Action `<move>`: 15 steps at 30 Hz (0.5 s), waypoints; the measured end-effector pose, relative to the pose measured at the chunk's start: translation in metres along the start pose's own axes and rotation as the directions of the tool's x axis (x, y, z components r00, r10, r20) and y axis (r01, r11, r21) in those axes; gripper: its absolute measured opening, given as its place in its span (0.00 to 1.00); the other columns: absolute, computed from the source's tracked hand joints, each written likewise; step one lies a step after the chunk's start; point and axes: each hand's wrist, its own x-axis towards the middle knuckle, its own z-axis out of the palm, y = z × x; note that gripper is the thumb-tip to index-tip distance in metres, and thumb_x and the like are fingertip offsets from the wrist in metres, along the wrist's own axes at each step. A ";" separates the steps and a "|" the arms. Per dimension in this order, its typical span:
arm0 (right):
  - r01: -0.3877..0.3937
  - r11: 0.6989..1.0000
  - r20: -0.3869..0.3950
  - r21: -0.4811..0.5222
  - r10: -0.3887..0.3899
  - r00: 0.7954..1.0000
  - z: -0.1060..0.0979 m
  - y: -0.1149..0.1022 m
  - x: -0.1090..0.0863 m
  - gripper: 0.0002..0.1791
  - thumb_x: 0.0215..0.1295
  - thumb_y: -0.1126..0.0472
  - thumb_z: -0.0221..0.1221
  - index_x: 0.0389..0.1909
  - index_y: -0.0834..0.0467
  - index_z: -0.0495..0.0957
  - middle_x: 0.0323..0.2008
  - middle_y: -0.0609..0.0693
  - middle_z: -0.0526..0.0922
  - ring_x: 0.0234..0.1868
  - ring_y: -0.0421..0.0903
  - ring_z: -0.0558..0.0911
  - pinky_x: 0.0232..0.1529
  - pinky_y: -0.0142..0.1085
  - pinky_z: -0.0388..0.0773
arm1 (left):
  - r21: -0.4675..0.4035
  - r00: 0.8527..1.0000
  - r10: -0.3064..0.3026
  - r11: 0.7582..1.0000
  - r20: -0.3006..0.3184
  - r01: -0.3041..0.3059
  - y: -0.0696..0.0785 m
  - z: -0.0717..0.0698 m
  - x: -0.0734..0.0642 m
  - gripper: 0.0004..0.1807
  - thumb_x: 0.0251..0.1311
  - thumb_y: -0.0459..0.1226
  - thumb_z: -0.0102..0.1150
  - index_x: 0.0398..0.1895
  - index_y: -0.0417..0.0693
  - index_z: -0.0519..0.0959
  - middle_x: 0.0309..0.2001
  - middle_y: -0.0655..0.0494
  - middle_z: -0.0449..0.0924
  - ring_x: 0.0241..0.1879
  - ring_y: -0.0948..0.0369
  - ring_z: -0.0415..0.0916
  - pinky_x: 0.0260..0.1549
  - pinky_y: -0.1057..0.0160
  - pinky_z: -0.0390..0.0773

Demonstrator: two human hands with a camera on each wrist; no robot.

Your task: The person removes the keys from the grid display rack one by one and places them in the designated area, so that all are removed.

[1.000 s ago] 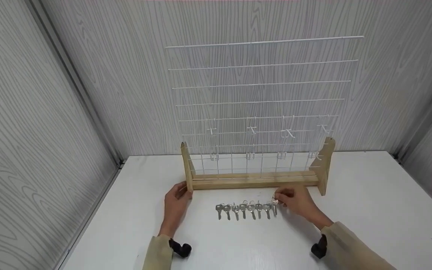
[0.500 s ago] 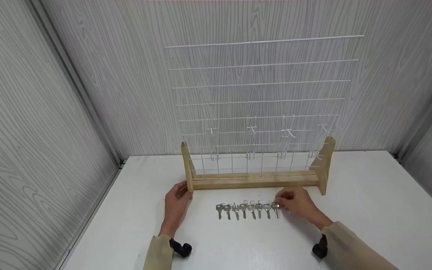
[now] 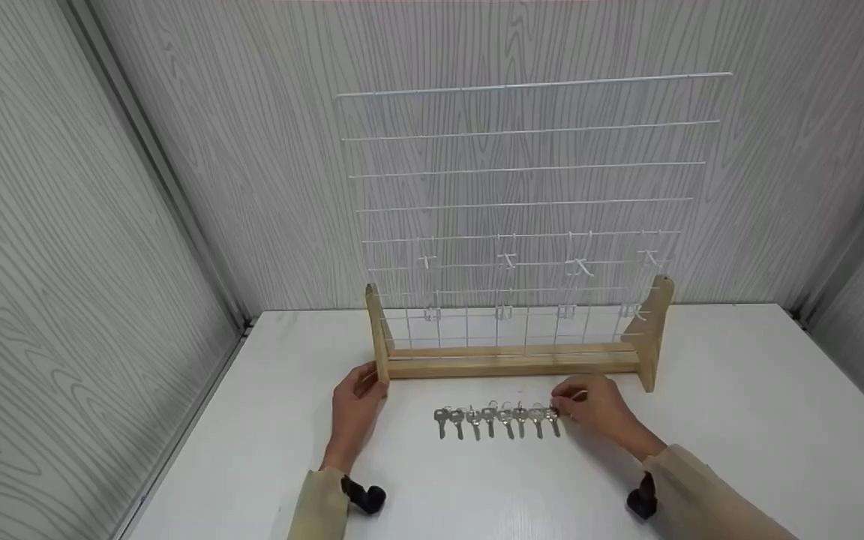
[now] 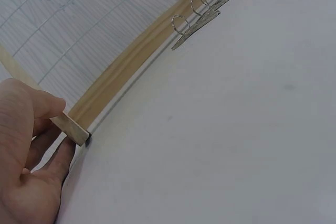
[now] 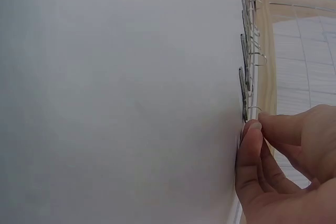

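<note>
Several silver keys (image 3: 506,421), each with a small ring, lie in a row on the white table. My right hand (image 3: 597,409) pinches the rightmost key (image 3: 555,424) near its ring; in the right wrist view, the thumb and forefinger meet beside that ring (image 5: 254,108), and the fingers cover part of the key. Behind the row stands a white wire grid rack (image 3: 526,202) in a wooden stand (image 3: 507,369). With thumb and fingers on opposite sides, my left hand (image 3: 357,405) grips the bottom of the stand's left end piece (image 4: 71,128).
White hooks (image 3: 580,266) are fixed in two rows on the lower part of the grid. The white table (image 3: 492,487) is bounded by wood-grain panels at the back (image 3: 282,187) and at both sides.
The rightmost key, upright at first, has been lowered flat into line with the others and shifted slightly right. My left hand keeps its hold on the stand.
</note>
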 end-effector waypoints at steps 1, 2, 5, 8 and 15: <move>-0.005 1.000 0.001 0.003 0.005 1.000 -0.001 0.000 0.000 0.04 0.69 0.67 0.69 0.41 0.60 0.90 0.38 0.51 0.91 0.37 0.44 0.85 0.28 0.30 0.81 | 0.000 1.000 0.000 1.000 -0.002 0.000 0.000 0.000 0.000 0.23 0.74 0.32 0.61 0.70 0.40 0.76 0.70 0.38 0.77 0.71 0.44 0.75 0.64 0.55 0.83; 0.002 1.000 0.002 0.001 -0.002 1.000 -0.002 0.000 0.000 0.04 0.69 0.67 0.69 0.42 0.60 0.90 0.38 0.52 0.91 0.38 0.45 0.86 0.28 0.30 0.82 | 0.002 1.000 0.000 1.000 -0.002 0.000 0.000 0.000 0.000 0.23 0.74 0.33 0.62 0.70 0.40 0.77 0.70 0.39 0.77 0.71 0.44 0.76 0.64 0.55 0.83; 0.006 1.000 -0.007 -0.005 -0.006 1.000 -0.006 0.000 -0.001 0.05 0.69 0.67 0.69 0.43 0.61 0.91 0.40 0.54 0.91 0.39 0.46 0.87 0.28 0.30 0.83 | 0.012 1.000 -0.004 1.000 -0.002 0.004 0.002 -0.001 0.001 0.23 0.74 0.33 0.62 0.70 0.40 0.77 0.70 0.39 0.77 0.70 0.45 0.76 0.63 0.56 0.83; 0.021 1.000 -0.017 -0.020 -0.021 1.000 -0.012 -0.001 -0.001 0.06 0.70 0.67 0.68 0.44 0.63 0.91 0.41 0.55 0.91 0.38 0.46 0.87 0.30 0.30 0.83 | 0.034 1.000 -0.011 0.999 0.001 0.011 0.004 -0.001 0.002 0.23 0.74 0.33 0.62 0.70 0.41 0.77 0.70 0.40 0.77 0.70 0.45 0.76 0.62 0.57 0.84; 0.048 0.999 -0.019 -0.002 -0.048 0.999 -0.033 -0.005 -0.001 0.08 0.73 0.67 0.66 0.47 0.67 0.89 0.39 0.56 0.91 0.36 0.45 0.87 0.33 0.28 0.83 | 0.078 0.998 -0.065 0.995 0.022 0.063 0.007 -0.005 0.008 0.26 0.75 0.35 0.61 0.73 0.42 0.74 0.74 0.41 0.73 0.74 0.44 0.73 0.67 0.51 0.81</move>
